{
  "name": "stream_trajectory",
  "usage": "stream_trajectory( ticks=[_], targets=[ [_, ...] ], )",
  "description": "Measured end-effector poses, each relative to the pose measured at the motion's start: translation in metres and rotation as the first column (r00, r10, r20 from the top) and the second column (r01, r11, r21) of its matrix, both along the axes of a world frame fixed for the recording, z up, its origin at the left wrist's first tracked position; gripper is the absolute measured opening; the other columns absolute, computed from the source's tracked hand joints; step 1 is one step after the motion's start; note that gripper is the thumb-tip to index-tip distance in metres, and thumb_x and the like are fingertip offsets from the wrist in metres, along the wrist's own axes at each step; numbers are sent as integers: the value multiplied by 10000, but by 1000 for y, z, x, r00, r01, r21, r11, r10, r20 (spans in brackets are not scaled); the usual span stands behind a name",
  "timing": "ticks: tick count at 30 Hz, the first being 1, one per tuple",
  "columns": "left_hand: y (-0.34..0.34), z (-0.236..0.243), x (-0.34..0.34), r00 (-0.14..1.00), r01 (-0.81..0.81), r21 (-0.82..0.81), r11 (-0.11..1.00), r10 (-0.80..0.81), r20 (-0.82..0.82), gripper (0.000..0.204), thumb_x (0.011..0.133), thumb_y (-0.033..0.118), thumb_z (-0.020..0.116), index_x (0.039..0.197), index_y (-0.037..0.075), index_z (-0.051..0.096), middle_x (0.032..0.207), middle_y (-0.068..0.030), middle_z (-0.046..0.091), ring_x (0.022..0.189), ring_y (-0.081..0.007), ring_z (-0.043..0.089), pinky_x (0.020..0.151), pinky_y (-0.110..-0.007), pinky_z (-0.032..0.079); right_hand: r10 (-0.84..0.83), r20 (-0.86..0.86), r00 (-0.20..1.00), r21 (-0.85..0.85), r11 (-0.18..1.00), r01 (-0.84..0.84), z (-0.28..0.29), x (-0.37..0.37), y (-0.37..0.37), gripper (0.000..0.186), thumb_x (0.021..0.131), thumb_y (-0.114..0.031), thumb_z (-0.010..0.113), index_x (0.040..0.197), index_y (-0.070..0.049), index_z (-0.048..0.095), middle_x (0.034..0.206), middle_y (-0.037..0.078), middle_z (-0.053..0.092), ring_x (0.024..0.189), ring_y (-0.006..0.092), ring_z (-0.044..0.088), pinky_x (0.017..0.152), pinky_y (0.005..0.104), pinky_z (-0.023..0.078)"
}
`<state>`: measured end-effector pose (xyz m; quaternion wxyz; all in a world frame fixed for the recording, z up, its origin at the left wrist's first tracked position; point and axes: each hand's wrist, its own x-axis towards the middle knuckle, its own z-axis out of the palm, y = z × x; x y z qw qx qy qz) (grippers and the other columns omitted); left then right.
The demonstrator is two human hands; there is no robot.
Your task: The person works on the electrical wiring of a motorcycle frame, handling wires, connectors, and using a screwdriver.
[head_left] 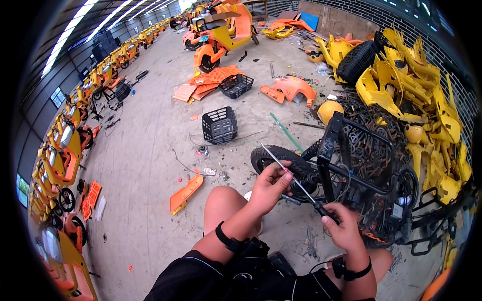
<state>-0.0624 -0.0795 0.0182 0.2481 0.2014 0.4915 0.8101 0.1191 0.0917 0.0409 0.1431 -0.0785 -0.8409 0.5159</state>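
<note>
A long screwdriver (303,189) slants across in front of me, its thin metal shaft pointing up and to the left. My left hand (269,189) is closed around the shaft partway along, with a small reddish bit showing at the fingertips. The dark handle is in the grip of my right hand (344,230), lower and to the right. Just beyond both hands lies a stripped black scooter frame (329,173) with a black wheel (275,155) at its left end. The shaft passes in front of that wheel; whether it touches anything there I cannot tell.
Yellow body panels (384,85) are heaped at the right, above a pile of rusty metal parts (371,133). Black baskets (219,125) and orange panels (186,193) lie on the floor. Yellow scooters (65,155) line the left side; another scooter (226,32) stands ahead.
</note>
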Motion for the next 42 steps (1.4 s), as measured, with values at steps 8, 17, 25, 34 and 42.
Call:
stream_trajectory(
  ticks=[8,17,25,34,42],
  targets=[
    [2,-1,-2,998,11,38,999,-9,-64,384,939,101,594,1298,30,474,1081,-104,619,756,-118,580,632,-265,509,69,63,996,-433,901,-35,-8,1,4,243,893,-63,635,1115,-1,557,904,59,614,758,114,578,686,255,478],
    [0,0,-3,988,73,36,997,-68,-137,516,911,42,614,1386,41,414,1120,-84,625,898,-98,584,771,-242,494,44,57,997,-407,913,-17,-3,-1,1,406,777,3,757,1119,-15,538,1013,34,561,886,101,571,788,252,490],
    [1,-2,-1,979,29,12,1000,-26,-201,440,890,35,649,1299,18,488,1050,-67,636,941,-101,590,845,-247,475,-35,65,997,-134,990,44,-4,-3,1,281,825,-70,716,1081,2,624,934,68,638,859,160,599,808,294,474],
    [2,-1,4,993,-20,6,1000,20,-117,415,863,27,683,1244,17,520,1013,-52,627,964,-105,583,866,-252,471,-33,99,995,-259,964,58,-6,-4,-1,309,805,-77,739,1068,11,606,934,71,625,851,155,580,786,292,477],
    [1,4,4,993,12,80,997,-3,-114,520,861,7,672,1331,47,453,1047,-73,627,953,-108,578,837,-240,472,-14,42,999,-206,978,22,-13,-6,-7,329,784,-70,764,1062,-10,600,893,60,630,814,115,586,746,262,480]
  ],
)
